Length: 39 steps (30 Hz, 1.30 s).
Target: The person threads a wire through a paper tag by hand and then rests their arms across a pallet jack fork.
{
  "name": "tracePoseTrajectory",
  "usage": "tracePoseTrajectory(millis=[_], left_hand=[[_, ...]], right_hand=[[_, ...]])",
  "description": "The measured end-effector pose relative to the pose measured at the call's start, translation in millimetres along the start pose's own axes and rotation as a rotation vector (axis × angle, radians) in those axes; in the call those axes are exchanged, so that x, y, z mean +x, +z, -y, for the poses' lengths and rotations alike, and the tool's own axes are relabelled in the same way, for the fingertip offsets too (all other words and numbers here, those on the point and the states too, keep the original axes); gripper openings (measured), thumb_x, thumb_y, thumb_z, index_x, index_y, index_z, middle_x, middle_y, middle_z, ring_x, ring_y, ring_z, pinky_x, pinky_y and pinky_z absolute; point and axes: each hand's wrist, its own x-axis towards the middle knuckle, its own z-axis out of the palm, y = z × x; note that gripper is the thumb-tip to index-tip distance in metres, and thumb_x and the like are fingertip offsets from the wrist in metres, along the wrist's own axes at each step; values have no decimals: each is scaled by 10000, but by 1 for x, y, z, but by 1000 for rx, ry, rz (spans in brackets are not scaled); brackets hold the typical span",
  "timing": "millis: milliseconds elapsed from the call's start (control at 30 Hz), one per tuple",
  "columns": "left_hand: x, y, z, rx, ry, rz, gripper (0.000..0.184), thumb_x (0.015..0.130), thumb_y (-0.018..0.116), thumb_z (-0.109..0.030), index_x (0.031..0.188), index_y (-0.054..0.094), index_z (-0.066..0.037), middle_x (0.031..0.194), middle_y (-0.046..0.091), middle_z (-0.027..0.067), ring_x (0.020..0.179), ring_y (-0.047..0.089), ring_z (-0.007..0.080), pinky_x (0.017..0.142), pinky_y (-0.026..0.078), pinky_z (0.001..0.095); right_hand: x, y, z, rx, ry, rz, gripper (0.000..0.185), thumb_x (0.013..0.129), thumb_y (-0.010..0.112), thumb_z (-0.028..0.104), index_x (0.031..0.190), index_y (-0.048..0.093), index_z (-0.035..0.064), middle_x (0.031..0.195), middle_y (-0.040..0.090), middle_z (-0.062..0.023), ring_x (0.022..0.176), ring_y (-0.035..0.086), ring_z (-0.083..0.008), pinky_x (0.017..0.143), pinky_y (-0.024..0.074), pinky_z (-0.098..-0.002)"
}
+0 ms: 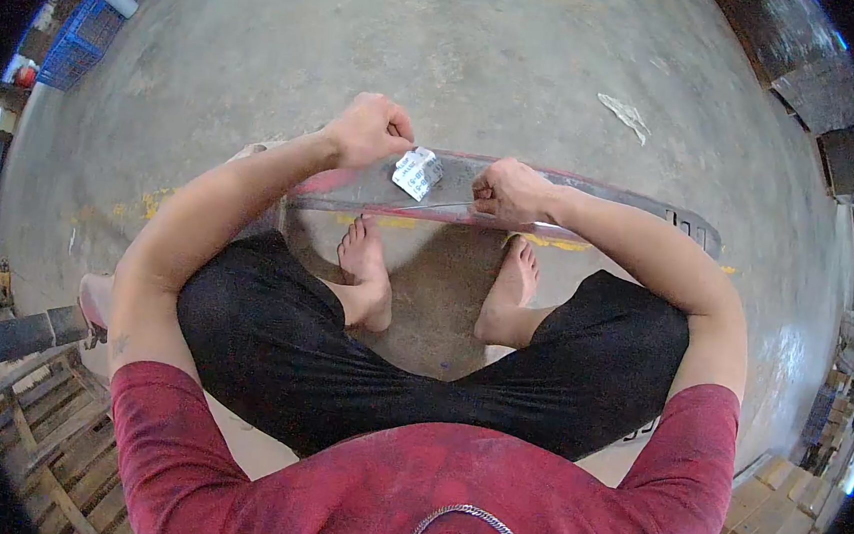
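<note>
In my left hand (pixel 371 130), raised over the left part of a long narrow board (pixel 593 192), the fingers pinch the top edge of a small silvery white packet (pixel 417 174) with dark print. The packet hangs above the board. My right hand (pixel 513 190) is closed at the board's middle, its fingers around the end of a thin metal rod (pixel 437 206). The rod points left along the board's near edge, its tip below the packet. The board is grey with worn red edges and has slots at its right end.
My bare feet (pixel 365 267) are on the floor just this side of the board. A white scrap (pixel 624 117) lies beyond it to the right. Blue crates (pixel 86 34) stand at the far left, a wooden pallet (pixel 57 439) at the lower left, and cardboard boxes (pixel 769 510) at the lower right.
</note>
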Motion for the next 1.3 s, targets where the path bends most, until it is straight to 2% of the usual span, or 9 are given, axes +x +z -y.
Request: tracePoseTrajectory(millis=[367, 533, 633, 733, 800, 1233, 1300], left_hand=[[5, 5, 10, -33, 11, 0, 210, 764, 738, -138, 938, 788, -32, 892, 770, 155, 822, 752, 234, 785, 592, 344], [4, 5, 9, -45, 24, 25, 218, 770, 728, -144, 940, 790, -22, 862, 771, 148, 776, 745, 194, 744, 591, 327], [3, 2, 8, -44, -17, 82, 225, 812, 745, -170, 980, 781, -25, 903, 773, 134, 827, 740, 206, 783, 584, 343], [2, 2, 4, -60, 3, 58, 222, 777, 731, -150, 931, 785, -1, 849, 772, 145, 775, 743, 182, 739, 589, 317], [1, 1, 2, -62, -9, 68, 222, 777, 732, -151, 931, 785, -1, 851, 772, 143, 780, 745, 182, 743, 590, 318], [2, 2, 4, -76, -30, 96, 239, 783, 752, -169, 943, 780, 7, 867, 774, 143, 793, 746, 188, 756, 589, 320], [2, 1, 3, -70, -38, 93, 242, 784, 759, -178, 940, 779, 6, 868, 774, 143, 797, 745, 188, 758, 588, 319]], right_hand=[[-1, -4, 2, 45, -18, -5, 208, 867, 741, 199, 841, 681, 2, 781, 690, -179, 761, 683, -374, 678, 523, -448], [1, -2, 0, 61, -22, -19, 206, 873, 741, 205, 856, 696, 4, 801, 704, -177, 779, 693, -366, 692, 529, -441], [3, -3, 0, 49, -21, 2, 204, 877, 739, 211, 876, 711, 9, 827, 717, -177, 799, 705, -358, 706, 536, -436], [3, -4, -1, 39, -9, 26, 213, 881, 737, 222, 888, 717, 10, 840, 723, -176, 811, 711, -355, 714, 539, -434], [3, -3, 0, 94, 4, 15, 275, 863, 738, 282, 861, 693, 11, 820, 691, -211, 830, 668, -433, 743, 520, -495], [1, -4, 1, 119, 34, 27, 284, 873, 734, 277, 899, 693, -3, 845, 699, -216, 840, 673, -430, 746, 522, -485], [1, -5, 2, 99, 22, 28, 186, 881, 716, 188, 908, 712, 4, 833, 721, -175, 788, 711, -325, 719, 545, -428]])
